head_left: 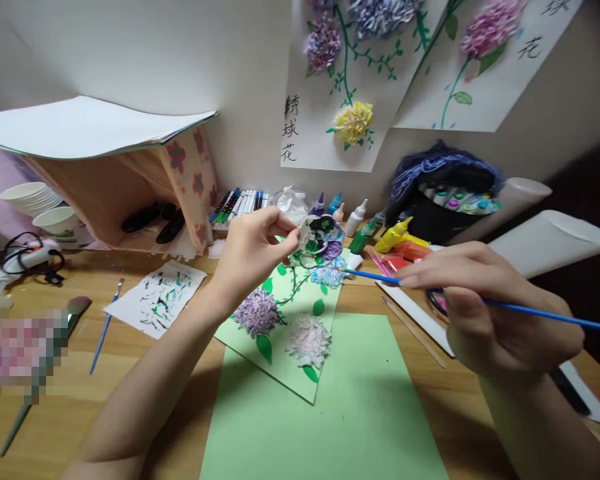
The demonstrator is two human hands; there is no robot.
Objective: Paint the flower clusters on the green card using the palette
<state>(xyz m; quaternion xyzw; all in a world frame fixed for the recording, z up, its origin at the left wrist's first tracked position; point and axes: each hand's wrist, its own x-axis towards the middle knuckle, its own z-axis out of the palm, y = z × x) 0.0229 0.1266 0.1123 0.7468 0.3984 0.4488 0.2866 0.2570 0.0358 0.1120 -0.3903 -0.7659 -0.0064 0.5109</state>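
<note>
Pinched between the fingers of my left hand (257, 250) is a small round paint palette (310, 247), its wells smeared with black, green, purple and white. My right hand (495, 300) grips a thin blue paintbrush (375, 275), whose tip reaches the palette's lower right side; whether it touches, I cannot tell. Beneath both lies a light green card (290, 373) with a purple flower (257, 312), a whitish flower (309, 340), a blue flower (329, 272) and painted green leaves. That card rests partly on a larger green sheet (320, 433).
Left are a paint-marked tissue (160, 300), another blue brush (105, 330), a large brush (45, 367) and a glue gun (27, 260). Markers (240, 205) and paint bottles (363, 235) line the back. A black container (440, 200) stands right; flower pictures (350, 87) hang on the wall.
</note>
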